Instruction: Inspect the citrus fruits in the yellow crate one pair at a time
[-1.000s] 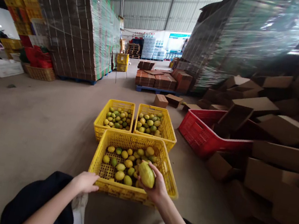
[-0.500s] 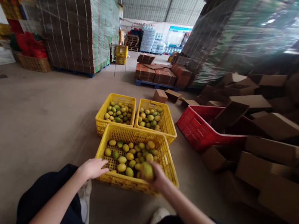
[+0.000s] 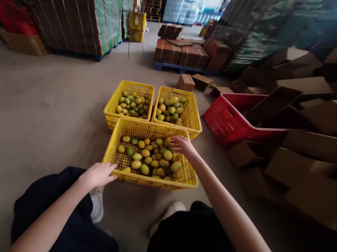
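A yellow plastic crate (image 3: 150, 180) on the floor in front of me holds many smooth, oval yellow-green fruits (image 3: 144, 169), whose kind I cannot tell for certain. More of them lie toward its right side, and the grid bottom shows at the left. My left hand (image 3: 98, 174) rests at the crate's near left corner, fingers stretched out over the rim. Over the fruit at the far right of the same crate is my right hand (image 3: 184, 147), fingers apart and palm down. I see no fruit held in it.
Behind stand two more yellow crates of fruit, a left one (image 3: 109, 104) and a right one (image 3: 195, 121). To the right are a red crate (image 3: 229, 125) and heaped cardboard boxes (image 3: 304, 173). Strapped cardboard (image 3: 179, 55) lies on a blue pallet (image 3: 168, 67) farther back.
My right hand has let go of the fruit it held near the front crate's right corner and moved to the far side. My left hand stays at the rim. The view has tilted down.
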`<state>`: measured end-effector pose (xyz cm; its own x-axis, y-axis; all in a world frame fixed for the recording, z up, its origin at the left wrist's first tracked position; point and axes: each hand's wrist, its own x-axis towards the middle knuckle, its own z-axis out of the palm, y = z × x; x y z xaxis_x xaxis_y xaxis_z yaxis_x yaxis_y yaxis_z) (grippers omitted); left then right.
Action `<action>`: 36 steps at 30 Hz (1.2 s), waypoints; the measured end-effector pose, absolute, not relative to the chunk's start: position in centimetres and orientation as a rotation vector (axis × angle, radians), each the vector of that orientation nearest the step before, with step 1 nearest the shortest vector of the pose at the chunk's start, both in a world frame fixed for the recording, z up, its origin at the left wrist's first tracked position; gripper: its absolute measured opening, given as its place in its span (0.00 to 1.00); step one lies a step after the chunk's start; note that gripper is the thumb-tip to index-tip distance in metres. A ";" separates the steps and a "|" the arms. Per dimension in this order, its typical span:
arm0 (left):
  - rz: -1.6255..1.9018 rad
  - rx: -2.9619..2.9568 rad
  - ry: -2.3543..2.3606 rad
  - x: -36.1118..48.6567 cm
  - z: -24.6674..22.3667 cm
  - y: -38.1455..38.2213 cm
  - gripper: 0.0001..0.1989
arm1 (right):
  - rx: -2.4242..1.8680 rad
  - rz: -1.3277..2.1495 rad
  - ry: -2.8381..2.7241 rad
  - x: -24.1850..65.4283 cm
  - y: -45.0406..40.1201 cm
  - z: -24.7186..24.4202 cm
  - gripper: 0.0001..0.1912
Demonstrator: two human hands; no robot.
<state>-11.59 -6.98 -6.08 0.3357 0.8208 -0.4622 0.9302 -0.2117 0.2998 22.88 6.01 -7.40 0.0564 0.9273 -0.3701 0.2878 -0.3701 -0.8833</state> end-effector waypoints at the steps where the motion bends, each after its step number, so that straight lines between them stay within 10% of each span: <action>1: -0.318 2.089 1.525 -11.4 -6.0 -7.0 0.27 | -1.806 1.327 -1.260 23.2 5.5 -9.2 0.05; 13: -0.378 2.036 1.556 -10.0 -4.9 -5.5 0.25 | -2.211 1.166 -1.781 25.7 3.3 -20.5 0.17; 22: 0.651 1.270 1.466 -5.6 -6.6 -1.6 0.23 | -1.841 1.233 -2.067 18.3 6.0 -12.0 0.22; 29: 1.026 0.068 1.096 -2.9 -3.7 -0.5 0.14 | -0.719 0.462 -2.799 10.9 1.8 0.5 0.27; 36: 1.204 -0.189 0.910 -4.8 -1.8 -0.9 0.09 | -1.307 0.298 -2.799 15.4 4.3 -4.7 0.23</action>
